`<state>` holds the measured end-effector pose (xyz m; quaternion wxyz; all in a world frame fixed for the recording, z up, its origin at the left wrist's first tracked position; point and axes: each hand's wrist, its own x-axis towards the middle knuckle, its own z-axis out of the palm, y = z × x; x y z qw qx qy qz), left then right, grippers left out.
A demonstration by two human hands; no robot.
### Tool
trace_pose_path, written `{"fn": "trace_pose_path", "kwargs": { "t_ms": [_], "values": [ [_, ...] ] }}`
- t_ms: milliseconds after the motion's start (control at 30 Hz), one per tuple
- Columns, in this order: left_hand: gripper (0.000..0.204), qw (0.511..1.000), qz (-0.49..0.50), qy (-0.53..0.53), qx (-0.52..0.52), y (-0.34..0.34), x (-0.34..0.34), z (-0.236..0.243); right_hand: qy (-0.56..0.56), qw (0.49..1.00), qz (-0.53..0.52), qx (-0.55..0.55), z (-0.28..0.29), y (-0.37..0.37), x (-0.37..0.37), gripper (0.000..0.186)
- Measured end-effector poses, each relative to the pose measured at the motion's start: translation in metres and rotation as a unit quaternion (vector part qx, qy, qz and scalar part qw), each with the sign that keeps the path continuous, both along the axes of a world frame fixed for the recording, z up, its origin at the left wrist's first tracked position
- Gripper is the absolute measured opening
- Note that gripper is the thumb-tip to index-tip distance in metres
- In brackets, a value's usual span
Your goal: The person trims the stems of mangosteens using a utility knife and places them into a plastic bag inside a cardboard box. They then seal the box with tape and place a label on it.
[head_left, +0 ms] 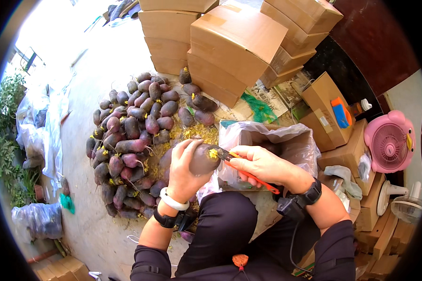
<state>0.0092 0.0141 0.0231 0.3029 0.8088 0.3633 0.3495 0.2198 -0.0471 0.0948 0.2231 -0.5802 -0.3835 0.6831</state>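
Observation:
My left hand [185, 164] is wrapped round a large dark purple radish [205, 160], with yellow sprouts at its right end. At that end, my right hand [258, 164] grips what look like red-handled pruning shears [260, 181]. Their dark jaws touch the sprouts or sit very close to them. Beneath my hands, to the right, is a carton lined with clear plastic [309, 140], with dark radishes partly visible inside. A big pile of purple radishes [133, 126] lies on the floor to the left, several with yellow sprouts.
Yellow trimmings [204, 133] are strewn between pile and carton. Stacked brown cartons [239, 35] rise at the back. On the right are a pink fan [389, 143], an open box [328, 110] and an orange-and-blue item [341, 112]. Plastic bags [37, 222] and plants line the left.

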Motion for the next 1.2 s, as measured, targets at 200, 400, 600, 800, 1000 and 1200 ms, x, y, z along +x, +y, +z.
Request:
{"fn": "trace_pose_path", "kwargs": {
  "t_ms": [200,400,600,800,1000,1200],
  "values": [
    [0.064,0.997,0.065,-0.007,0.041,-0.004,0.009,-0.003,0.043,0.998,-0.046,-0.013,-0.009,-0.001,-0.007,0.027],
    [0.072,0.982,0.124,0.064,0.126,-0.005,0.011,-0.007,0.054,0.993,-0.093,-0.041,-0.014,0.003,-0.024,0.026],
    [0.068,0.955,0.168,0.128,0.208,-0.003,0.013,-0.006,0.162,0.973,-0.141,-0.09,-0.016,0.009,-0.031,0.024],
    [0.067,0.944,0.183,0.174,0.211,-0.006,0.013,-0.009,0.172,0.966,-0.158,-0.108,-0.022,0.011,-0.035,0.025],
    [0.066,0.935,0.196,0.211,0.204,-0.008,0.015,-0.014,0.268,0.927,-0.205,-0.164,-0.028,0.01,-0.04,0.028],
    [0.061,0.931,0.2,0.225,0.207,-0.008,0.017,-0.016,0.325,0.901,-0.244,-0.149,-0.045,0.01,-0.047,0.029]
  ]
}}
